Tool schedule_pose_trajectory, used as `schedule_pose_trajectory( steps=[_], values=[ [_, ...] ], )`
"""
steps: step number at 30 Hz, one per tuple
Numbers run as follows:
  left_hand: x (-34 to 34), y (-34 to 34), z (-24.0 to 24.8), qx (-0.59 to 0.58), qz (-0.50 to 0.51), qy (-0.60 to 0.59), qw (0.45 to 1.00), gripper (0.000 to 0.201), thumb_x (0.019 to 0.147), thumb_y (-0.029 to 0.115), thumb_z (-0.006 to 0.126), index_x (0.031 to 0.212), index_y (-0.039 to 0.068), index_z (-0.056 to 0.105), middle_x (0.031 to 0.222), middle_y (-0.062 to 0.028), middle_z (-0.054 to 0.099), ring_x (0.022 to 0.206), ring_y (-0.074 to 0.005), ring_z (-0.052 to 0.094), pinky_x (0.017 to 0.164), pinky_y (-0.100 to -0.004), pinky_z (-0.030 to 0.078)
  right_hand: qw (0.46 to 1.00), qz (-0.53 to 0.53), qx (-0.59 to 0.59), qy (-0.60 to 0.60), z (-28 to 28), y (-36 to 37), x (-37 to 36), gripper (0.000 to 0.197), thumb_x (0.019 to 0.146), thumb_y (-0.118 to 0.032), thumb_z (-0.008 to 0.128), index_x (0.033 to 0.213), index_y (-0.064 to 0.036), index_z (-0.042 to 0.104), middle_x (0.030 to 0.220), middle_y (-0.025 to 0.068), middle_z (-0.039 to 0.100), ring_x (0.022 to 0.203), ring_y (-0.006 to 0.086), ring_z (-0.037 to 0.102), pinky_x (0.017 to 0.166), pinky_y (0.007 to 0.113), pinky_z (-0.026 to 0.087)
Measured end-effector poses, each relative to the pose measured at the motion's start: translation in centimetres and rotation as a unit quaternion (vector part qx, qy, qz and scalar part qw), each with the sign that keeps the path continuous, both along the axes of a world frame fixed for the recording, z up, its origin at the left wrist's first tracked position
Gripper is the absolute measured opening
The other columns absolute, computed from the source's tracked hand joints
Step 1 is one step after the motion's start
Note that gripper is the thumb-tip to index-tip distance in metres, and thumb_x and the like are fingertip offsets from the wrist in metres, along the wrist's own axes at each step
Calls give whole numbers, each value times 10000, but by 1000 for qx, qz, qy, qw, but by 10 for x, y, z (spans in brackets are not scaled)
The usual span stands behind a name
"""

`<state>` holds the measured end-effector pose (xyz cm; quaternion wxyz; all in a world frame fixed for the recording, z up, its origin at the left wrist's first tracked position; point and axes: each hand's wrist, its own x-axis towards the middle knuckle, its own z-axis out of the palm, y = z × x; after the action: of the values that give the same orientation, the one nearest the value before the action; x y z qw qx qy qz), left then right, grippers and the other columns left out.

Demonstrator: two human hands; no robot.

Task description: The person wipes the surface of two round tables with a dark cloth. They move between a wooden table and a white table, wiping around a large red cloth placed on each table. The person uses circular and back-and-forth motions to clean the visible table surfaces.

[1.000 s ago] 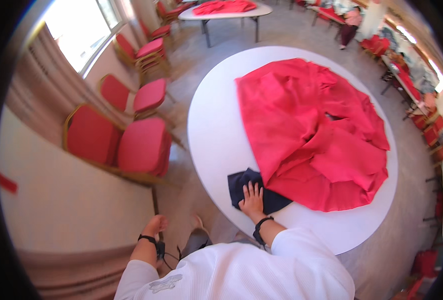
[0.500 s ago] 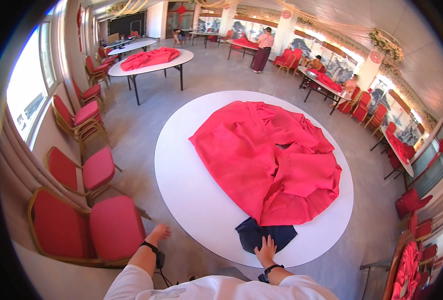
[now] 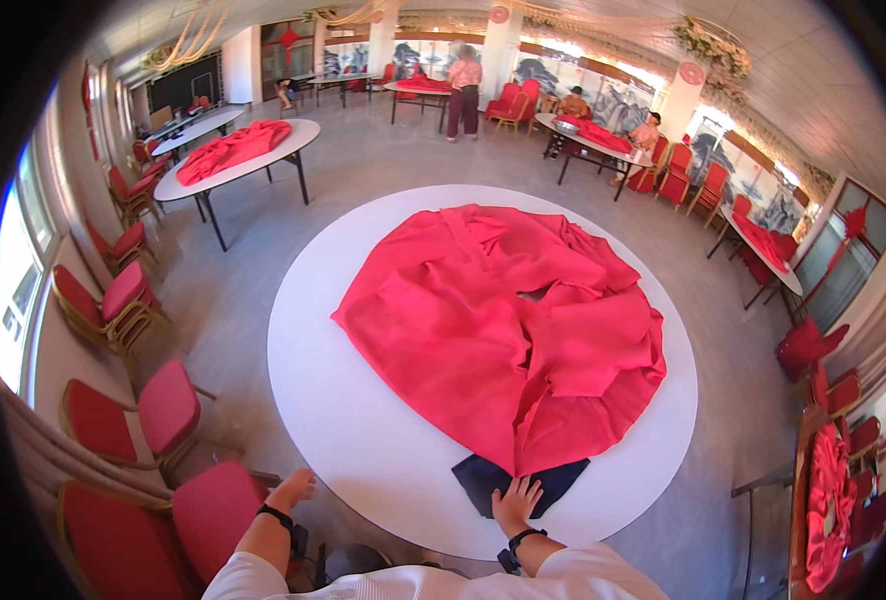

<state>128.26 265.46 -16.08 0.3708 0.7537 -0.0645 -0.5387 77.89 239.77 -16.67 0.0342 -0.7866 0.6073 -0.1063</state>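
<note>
A large red cloth [image 3: 443,330] lies rumpled across a round white table [image 3: 313,400]. Its near corner overlaps a folded dark navy cloth [image 3: 563,482] close to the table's near edge. My right hand [image 3: 516,502] lies on the dark cloth with fingers spread, its fingertips just below the red corner. Beyond the table's near left edge, my left hand [image 3: 293,488] hangs in the air with nothing in it, fingers partly apart. Both wrists wear black bands.
Red chairs [image 3: 168,405] line the window wall at left. Another white table [image 3: 298,135] with a red cloth [image 3: 231,150] stands at the far left. A person [image 3: 465,85] stands at the back, and others sit by a table at the far right. A red cloth [image 3: 828,510] covers a table at the near right.
My view has turned to the right, so the room has shifted left. The right hand still rests on the dark cloth, and its fingers are now more spread. The left hand stays off the table.
</note>
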Motion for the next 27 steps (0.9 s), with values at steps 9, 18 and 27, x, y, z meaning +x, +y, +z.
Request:
schedule_pose_trajectory(
  steps=[9, 18, 27],
  values=[
    [136, -142, -56, 137, -109, -198, 964, 786, 933, 581, 545, 1484, 37, 410, 1413, -315, 523, 1265, -494, 545, 977, -566, 502, 999, -24, -5, 47, 9, 38, 65, 796, 887, -455, 586, 1507, 4, 394, 1588, 249, 322, 1448, 548, 253, 1200, 632, 168],
    [110, -183, -8, 298, -176, -232, 909, 1268, 798, 857, 476, 1597, 137, -196, 1627, -344, 89, 1476, -558, 180, 1188, -658, 178, 987, -119, 86, 62, 5, 180, 135, 854, 893, -459, 589, 1549, 15, 320, 1635, 260, 233, 1477, 544, 207, 1198, 640, 180],
    [173, -180, -17, 289, -415, -304, 807, 1108, 879, 774, 444, 1622, 51, 56, 1583, -286, 343, 1479, -397, 338, 1232, -451, 236, 985, -136, 100, 18, 12, 181, 165, 851, 885, -474, 603, 1557, -24, 338, 1643, 225, 249, 1494, 510, 203, 1215, 610, 176]
  ],
)
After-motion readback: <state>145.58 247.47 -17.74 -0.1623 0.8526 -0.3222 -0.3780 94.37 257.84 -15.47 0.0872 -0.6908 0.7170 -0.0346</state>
